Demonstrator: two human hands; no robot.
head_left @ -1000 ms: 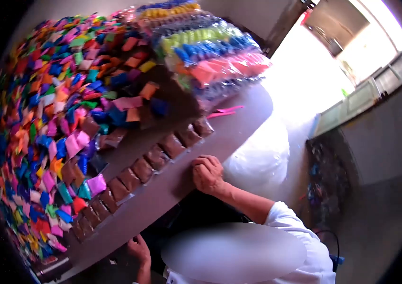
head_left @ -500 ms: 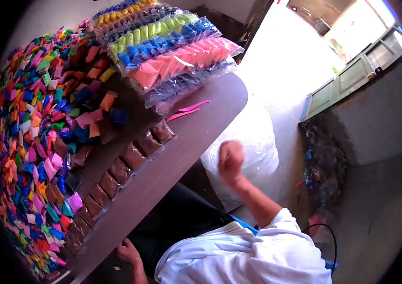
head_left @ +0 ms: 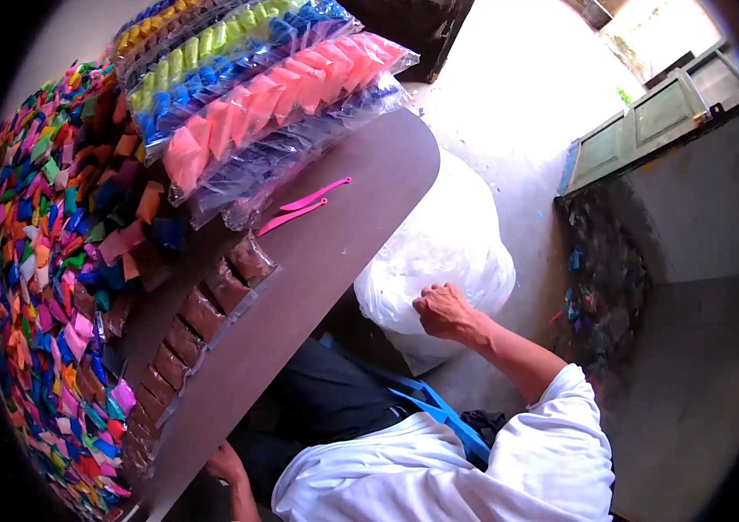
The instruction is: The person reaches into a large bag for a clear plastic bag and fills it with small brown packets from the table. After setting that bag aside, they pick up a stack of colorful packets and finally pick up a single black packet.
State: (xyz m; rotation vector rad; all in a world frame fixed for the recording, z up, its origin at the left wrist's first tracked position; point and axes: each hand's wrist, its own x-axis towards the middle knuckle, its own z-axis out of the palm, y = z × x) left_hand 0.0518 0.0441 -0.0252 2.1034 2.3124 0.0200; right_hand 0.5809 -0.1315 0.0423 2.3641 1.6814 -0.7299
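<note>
The curled right hand (head_left: 446, 311) is now held over the white plastic bag (head_left: 439, 239), whereas a second ago it was positioned at the tabletop's edge beside the row of brown packets. It is also seen more sharply than half a second ago, when it was blurred by motion. The left hand (head_left: 227, 463) is now partly covered by the tabletop (head_left: 300, 287). More of the blue plastic frame (head_left: 446, 413) beside the white shirt (head_left: 526, 452) is exposed. The view is shifted, so that the brown packets (head_left: 185, 341) and pink plastic knives (head_left: 304, 206) are seen farther left.
</note>
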